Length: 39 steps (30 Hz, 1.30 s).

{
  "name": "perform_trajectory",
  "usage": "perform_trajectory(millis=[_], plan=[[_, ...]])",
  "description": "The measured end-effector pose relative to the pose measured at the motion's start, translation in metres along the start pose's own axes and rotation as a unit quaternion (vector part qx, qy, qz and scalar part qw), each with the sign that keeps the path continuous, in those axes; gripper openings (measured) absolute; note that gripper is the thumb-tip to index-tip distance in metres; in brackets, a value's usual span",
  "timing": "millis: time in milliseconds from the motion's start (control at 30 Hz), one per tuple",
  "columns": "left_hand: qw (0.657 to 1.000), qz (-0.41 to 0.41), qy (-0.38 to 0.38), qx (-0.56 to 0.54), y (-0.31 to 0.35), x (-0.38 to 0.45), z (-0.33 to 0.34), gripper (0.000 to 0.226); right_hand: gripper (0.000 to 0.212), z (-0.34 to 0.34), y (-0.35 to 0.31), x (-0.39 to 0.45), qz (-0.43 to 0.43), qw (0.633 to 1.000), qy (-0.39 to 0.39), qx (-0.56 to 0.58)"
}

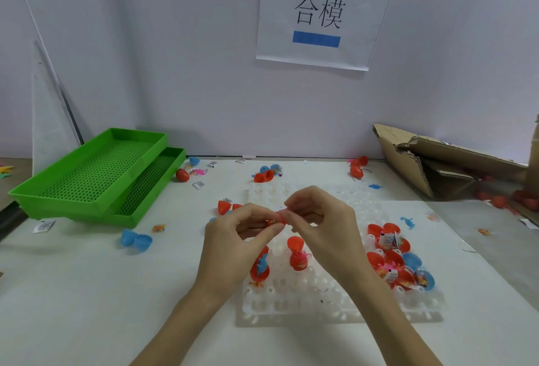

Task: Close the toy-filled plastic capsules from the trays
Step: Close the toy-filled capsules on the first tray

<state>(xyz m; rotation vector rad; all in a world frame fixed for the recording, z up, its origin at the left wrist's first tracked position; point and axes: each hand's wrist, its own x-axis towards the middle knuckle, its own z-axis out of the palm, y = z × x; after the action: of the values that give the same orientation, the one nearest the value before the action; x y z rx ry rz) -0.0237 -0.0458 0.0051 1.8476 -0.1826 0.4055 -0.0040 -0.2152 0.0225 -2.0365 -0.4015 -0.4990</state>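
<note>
A small red capsule (281,216) sits up off the table, pinched between both hands, mostly hidden by fingers. Below it lies the white holed tray (335,304), flat on the table. Two open red capsules (296,253) stand in its near-left part, one with a blue toy inside, the other with a pink one. A cluster of open red and blue capsules (399,260) with toys and paper slips fills its right side.
</note>
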Motion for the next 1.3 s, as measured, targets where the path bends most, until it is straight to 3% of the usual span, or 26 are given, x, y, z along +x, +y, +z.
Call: perform_trajectory(millis=[167, 333, 500, 633, 933, 1300], plan=[[1.0, -0.011, 0.013, -0.019, 0.004, 0.0, -0.001, 0.035, 0.006, 0.0, 0.0, 0.0, -0.02, 1.0, -0.008, 0.008], [0.999, -0.031, 0.012, -0.029, 0.001, 0.001, -0.002, 0.032, 0.011, -0.001, 0.001, 0.001, 0.005, 0.998, -0.049, 0.033], [0.997, -0.049, 0.013, -0.054, 0.001, 0.005, -0.004, 0.023, 0.016, -0.007, -0.002, 0.004, 0.014, 0.994, 0.023, 0.11], [0.996, -0.061, 0.024, -0.054, -0.002, 0.006, -0.003, 0.014, 0.022, -0.009, 0.013, 0.007, 0.045, 0.996, 0.081, -0.009], [0.995, -0.068, 0.037, -0.058, -0.008, 0.01, -0.009, 0.012, 0.032, 0.004, 0.047, 0.012, 0.073, 0.966, -0.048, -0.242], [0.999, -0.022, -0.023, -0.015, -0.01, 0.008, -0.005, 0.011, 0.011, 0.021, 0.057, 0.026, 0.068, 0.971, -0.041, -0.226]])
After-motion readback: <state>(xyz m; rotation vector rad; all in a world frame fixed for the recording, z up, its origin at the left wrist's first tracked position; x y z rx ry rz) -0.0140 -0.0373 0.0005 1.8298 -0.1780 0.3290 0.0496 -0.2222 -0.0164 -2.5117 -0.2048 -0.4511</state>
